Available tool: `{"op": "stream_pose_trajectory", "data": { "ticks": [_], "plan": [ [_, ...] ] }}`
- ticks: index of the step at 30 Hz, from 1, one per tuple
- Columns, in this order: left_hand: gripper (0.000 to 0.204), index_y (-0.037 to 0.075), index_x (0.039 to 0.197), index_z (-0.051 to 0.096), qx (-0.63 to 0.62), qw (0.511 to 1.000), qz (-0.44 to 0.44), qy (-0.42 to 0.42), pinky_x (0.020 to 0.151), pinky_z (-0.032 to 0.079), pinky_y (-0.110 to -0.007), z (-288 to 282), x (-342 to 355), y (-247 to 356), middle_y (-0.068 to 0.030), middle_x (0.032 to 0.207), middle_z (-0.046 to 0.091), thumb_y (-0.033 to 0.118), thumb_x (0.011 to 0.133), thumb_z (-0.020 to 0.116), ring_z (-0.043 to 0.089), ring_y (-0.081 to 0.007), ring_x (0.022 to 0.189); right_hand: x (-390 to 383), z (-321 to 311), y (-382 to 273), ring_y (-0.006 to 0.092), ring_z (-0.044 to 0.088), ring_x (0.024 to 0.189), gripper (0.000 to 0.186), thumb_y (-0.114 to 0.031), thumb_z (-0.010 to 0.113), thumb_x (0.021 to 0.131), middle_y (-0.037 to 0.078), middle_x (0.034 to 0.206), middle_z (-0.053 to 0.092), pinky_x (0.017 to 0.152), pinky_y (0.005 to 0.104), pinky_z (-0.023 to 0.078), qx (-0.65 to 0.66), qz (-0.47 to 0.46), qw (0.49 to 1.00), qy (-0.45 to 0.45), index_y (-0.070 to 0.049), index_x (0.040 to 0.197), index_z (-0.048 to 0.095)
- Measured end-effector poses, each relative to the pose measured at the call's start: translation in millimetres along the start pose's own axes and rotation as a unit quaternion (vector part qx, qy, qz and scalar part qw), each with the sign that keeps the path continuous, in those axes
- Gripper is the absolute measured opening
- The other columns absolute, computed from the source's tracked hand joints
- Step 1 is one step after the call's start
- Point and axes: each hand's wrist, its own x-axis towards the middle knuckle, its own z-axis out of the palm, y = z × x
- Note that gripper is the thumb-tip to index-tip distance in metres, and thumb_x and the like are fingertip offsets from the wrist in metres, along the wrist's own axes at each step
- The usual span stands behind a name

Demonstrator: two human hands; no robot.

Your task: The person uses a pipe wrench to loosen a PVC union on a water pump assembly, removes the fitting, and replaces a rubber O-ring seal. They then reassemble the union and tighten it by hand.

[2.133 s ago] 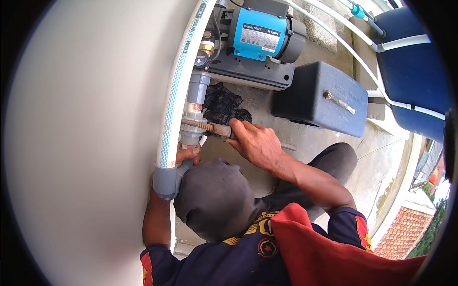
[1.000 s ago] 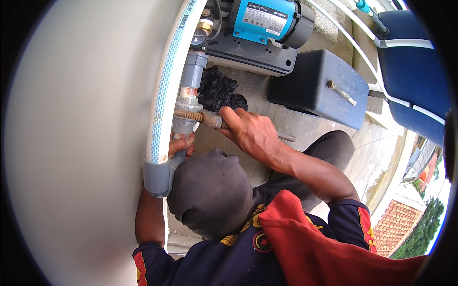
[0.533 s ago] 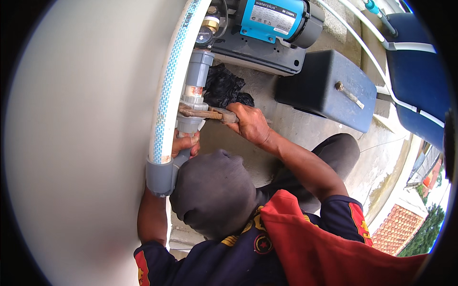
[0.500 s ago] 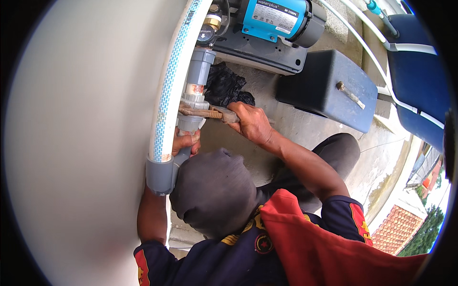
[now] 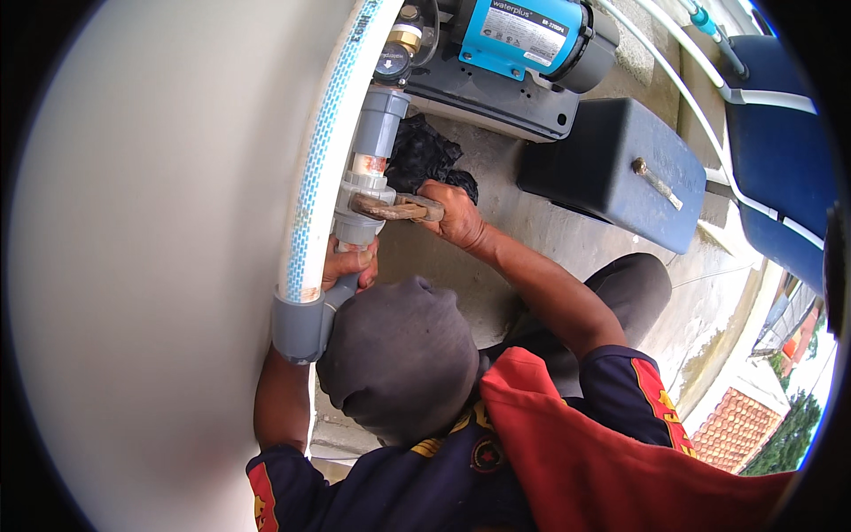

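Pointing its head leftward, a rusty wrench (image 5: 390,209) lies almost level across the picture at the grey collar (image 5: 366,186) of an upright pipe (image 5: 378,126), its long axis crosswise to the pipe's slightly right-leaning run. A co-worker's right hand (image 5: 456,215) is clenched around the handle (the far end is hidden from sight), while that person's left hand (image 5: 348,264) is wrapped around the pipework just below the collar, near the grey elbow (image 5: 299,328). The camera wearer's own hands lie outside the view, so their state cannot be told.
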Motion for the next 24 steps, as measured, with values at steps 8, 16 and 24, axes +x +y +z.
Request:
{"op": "stream_pose_trajectory", "data": {
  "ticks": [8,16,24],
  "plan": [
    [0.053,0.006,0.109,0.053,-0.016,1.0,0.011,-0.005,0.071,0.048,-0.03,-5,-2,-4,-0.0078,0.077,0.06,0.046,0.083,0.074,0.059,-0.016,0.072,-1,40,9,0.0348,0.065,0.087,0.038,-0.017,0.07,0.087,0.017,0.098,0.065,0.077,0.0402,0.053,0.085,-0.011,0.989,0.122,-0.002,0.116,0.051],
    [0.056,0.004,0.126,0.052,-0.167,0.98,0.102,0.03,0.06,0.055,-0.03,-5,26,24,-0.0185,0.104,0.067,0.028,0.083,0.077,0.068,-0.0236,0.074,-25,-38,-41,0.032,0.069,0.078,0.041,-0.03,0.067,0.094,0.018,0.09,0.066,0.068,0.0369,0.053,-0.112,0.071,0.987,0.092,-0.003,0.119,0.05],
    [0.074,-0.008,0.13,0.046,-0.023,0.988,0.094,0.122,0.08,0.06,-0.04,12,23,49,-0.0223,0.101,0.067,0.027,0.076,0.083,0.07,-0.0291,0.089,-57,-55,-60,0.0342,0.067,0.069,0.04,-0.027,0.065,0.095,0.019,0.078,0.063,0.063,0.0382,0.052,-0.102,0.225,0.963,0.102,-0.001,0.123,0.05]
  ]
}}
